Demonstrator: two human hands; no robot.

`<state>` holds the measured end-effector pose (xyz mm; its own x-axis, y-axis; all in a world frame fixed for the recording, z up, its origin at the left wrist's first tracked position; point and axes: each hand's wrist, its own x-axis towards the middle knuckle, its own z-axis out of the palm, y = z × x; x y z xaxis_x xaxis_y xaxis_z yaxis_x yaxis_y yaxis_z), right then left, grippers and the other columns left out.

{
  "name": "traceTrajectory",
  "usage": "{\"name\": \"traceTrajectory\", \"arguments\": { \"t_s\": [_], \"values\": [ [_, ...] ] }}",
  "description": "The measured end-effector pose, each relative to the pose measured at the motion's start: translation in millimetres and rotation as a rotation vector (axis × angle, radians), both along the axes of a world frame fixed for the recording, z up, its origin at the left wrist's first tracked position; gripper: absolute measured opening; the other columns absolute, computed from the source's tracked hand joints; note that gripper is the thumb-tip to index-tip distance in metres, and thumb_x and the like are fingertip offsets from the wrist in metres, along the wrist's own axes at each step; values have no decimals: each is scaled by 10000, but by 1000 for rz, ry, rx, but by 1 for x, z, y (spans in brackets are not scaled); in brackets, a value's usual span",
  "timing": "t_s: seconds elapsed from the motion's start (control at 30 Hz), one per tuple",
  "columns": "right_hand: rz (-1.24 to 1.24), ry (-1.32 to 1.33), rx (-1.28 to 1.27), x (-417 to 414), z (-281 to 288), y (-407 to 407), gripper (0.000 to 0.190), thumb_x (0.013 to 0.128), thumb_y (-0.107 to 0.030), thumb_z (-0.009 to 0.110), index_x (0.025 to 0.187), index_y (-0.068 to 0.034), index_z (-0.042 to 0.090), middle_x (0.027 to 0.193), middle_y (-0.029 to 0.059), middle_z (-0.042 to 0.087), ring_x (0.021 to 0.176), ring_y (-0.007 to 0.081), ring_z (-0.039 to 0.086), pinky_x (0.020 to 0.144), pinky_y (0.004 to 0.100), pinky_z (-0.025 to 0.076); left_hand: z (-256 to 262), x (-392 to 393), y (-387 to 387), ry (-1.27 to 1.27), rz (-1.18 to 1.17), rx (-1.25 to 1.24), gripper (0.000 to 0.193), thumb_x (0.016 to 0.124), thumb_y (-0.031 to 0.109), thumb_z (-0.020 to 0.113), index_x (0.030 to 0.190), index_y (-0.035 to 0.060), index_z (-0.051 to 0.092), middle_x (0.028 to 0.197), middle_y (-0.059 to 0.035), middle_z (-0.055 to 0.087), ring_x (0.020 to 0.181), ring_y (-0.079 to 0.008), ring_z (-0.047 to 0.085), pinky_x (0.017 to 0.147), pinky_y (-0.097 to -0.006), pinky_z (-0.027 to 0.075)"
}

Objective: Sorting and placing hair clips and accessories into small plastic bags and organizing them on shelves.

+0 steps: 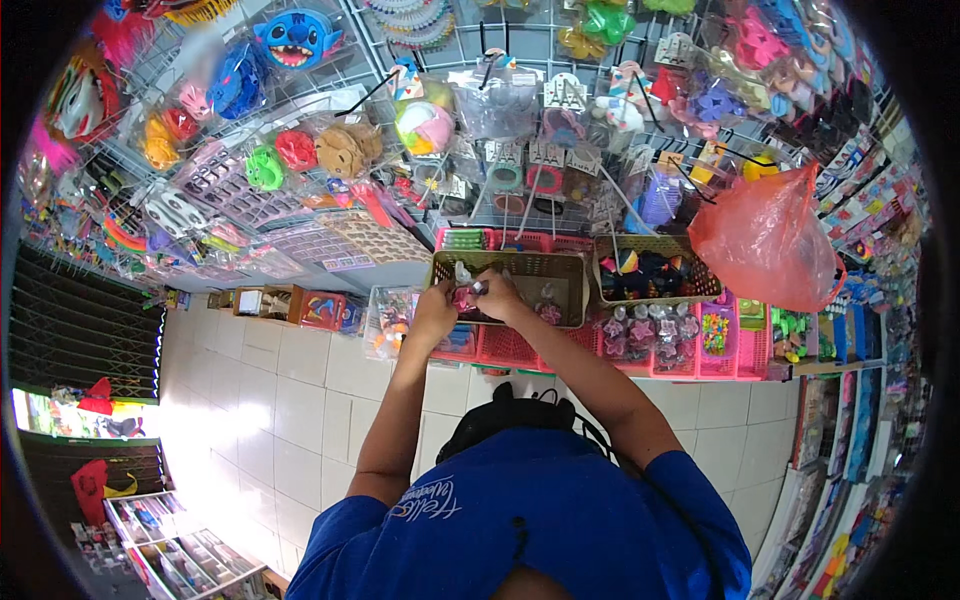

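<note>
Both hands meet over the left part of an olive plastic basket (pixel 574 291) with perforated walls. My left hand (pixel 438 309) grips a small pink flower-shaped item (pixel 463 298) in clear wrapping. Against the same item rest the fingers of my right hand (pixel 499 298); whether they grip it is hidden. A similar pink flower item (pixel 550 313) lies at the right inside the basket, and a clear-topped piece (pixel 463 271) shows just behind my hands. More pink flower items (pixel 641 330) fill pink bins to the right.
A second olive basket (pixel 709 289) holds dark, colourful items. Beside it hangs a red plastic bag (pixel 769 236). Pink perforated bins (pixel 506 345) line the shelf edge. Wire hooks with packaged accessories (pixel 544 180) jut out above the baskets. A cardboard box (pixel 292 304) stands at left.
</note>
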<state>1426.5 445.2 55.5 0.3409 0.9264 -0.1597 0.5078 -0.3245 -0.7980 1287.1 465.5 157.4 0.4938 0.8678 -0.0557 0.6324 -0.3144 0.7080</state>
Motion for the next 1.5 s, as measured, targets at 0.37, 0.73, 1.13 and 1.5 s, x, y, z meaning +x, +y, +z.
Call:
{"name": "traceTrajectory", "arguments": {
  "t_s": [0.37,0.73,1.13,1.5],
  "values": [
    [200,-129,-126,-11,10,9,301,665,-157,671,932,-23,635,896,187,643,869,367,609,773,423,483,-51,-10,23,80,-237,104,189,674,16,526,818,-31,639,795,-263,605,806,-411,597,705,-465,472],
    [6,303,461,38,130,-102,223,824,-71,601,1040,-17,593,982,159,607,864,257,625,703,333,505,24,45,-33,-223,-299,78,287,784,-53,473,1057,-20,554,995,-227,593,933,-344,585,798,-390,465],
    [-387,-179,185,139,42,-211,325,800,-140,647,1084,-29,535,895,136,612,760,284,625,692,345,489,-131,176,-110,-272,-638,-495,647,811,197,584,1330,-47,285,1313,-265,400,1257,-330,362,1048,-388,283],
    [-326,-324,-46,136,31,-221,340,744,-146,646,1049,-41,541,899,157,635,901,344,578,762,447,452,-133,200,-140,-321,-354,-414,574,713,195,622,1210,-28,443,1067,-269,574,1054,-365,552,868,-423,450]
  ]
}}
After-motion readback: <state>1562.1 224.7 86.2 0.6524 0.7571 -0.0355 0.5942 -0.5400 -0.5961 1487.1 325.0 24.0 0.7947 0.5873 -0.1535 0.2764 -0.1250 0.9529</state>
